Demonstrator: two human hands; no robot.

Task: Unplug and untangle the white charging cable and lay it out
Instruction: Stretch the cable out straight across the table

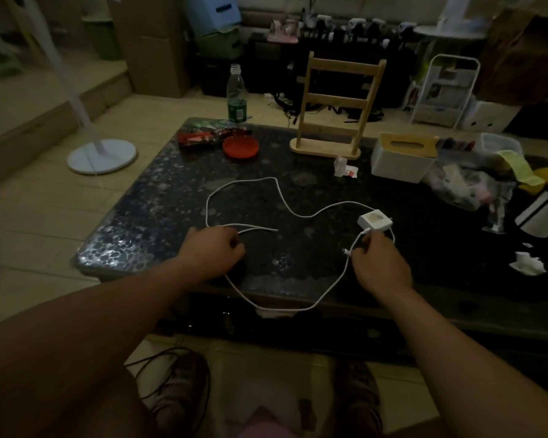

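A white charging cable (285, 202) lies in wide loops on the dark speckled table (159, 197). One loop hangs over the table's near edge. A white square charger block (375, 220) sits on the table at the right, with the cable's plug at its near side. My right hand (378, 263) pinches the cable just below the block, and a loose connector end shows beside its fingers. My left hand (211, 251) grips the cable at the left, where two strands run out to the right.
A wooden rack (332, 105), a red lid (240, 147), a red packet (200, 137) and a green-labelled bottle (236, 94) stand at the back. A white tissue box (402, 158), plastic bags (465, 181) and crumpled paper (527, 263) crowd the right side.
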